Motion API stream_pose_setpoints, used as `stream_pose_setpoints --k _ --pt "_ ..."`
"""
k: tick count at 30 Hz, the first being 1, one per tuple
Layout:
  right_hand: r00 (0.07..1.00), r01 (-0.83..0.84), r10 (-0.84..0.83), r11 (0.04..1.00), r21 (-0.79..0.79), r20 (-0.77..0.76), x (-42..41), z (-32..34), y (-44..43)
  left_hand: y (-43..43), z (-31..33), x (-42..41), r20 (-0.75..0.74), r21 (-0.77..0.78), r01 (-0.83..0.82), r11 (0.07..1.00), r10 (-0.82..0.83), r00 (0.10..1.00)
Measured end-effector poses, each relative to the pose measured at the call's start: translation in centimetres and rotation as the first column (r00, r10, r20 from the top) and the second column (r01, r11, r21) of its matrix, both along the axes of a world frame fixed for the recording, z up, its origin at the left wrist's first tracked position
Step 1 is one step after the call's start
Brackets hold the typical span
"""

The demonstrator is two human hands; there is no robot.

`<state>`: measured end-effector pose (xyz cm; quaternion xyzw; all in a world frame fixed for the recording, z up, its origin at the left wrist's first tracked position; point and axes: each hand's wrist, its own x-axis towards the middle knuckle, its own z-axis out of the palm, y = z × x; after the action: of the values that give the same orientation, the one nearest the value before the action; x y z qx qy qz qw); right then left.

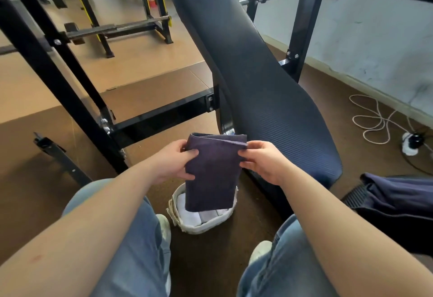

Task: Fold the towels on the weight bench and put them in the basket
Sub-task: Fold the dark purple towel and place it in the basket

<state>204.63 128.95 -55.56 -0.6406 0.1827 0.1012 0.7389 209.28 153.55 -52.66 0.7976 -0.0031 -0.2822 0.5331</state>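
Dark purple towel [212, 172], white basket [199, 227]

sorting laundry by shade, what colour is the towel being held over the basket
Dark purple towel, seen best in the head view.

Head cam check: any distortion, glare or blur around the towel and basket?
Head view: wide-angle bowing curves the bench pad; mild sheen on the glossy crossbar; towel, left hand and right hand sharp, no motion blur; basket partly hidden behind the towel.
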Motion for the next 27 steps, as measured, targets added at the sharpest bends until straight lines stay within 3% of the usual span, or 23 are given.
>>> stream_pose_setpoints --k 7,12,17,20,23,27 --pt "0.995 0.051 -0.043 0.995 0.091 -0.088 0.8 -1.0 0.0 -0.4 -1.5 1.1 -0.058 -0.108 -0.262 0.959 0.257 0.965" --pt "0.989 0.142 -0.143 0.990 -0.027 -0.045 1.3 -1.6 -0.4 -0.1 -1.6 1.0 0.120 -0.014 -0.120 0.993 0.120 0.985" --pt "0.998 0.022 -0.007 0.969 -0.246 0.060 1.1 -1.2 0.1 -0.6 -1.3 0.7 0.271 0.146 0.014 0.989 -0.054 0.961" --pt "0.987 -0.107 0.149 0.880 -0.463 0.054 0.7 -0.7 0.2 -0.7 -1.5 0.6 0.345 0.291 0.065 0.955 -0.168 0.924" --pt "0.968 -0.159 0.249 0.732 -0.663 0.042 0.5 -0.5 0.4 -1.1 -1.9 0.1 0.435 0.413 0.027 0.910 -0.224 0.872" --pt "0.957 -0.131 0.279 0.644 -0.754 0.072 0.4 -0.8 0.2 -1.5 -2.3 0.0 0.495 0.464 -0.006 0.886 -0.254 0.831"
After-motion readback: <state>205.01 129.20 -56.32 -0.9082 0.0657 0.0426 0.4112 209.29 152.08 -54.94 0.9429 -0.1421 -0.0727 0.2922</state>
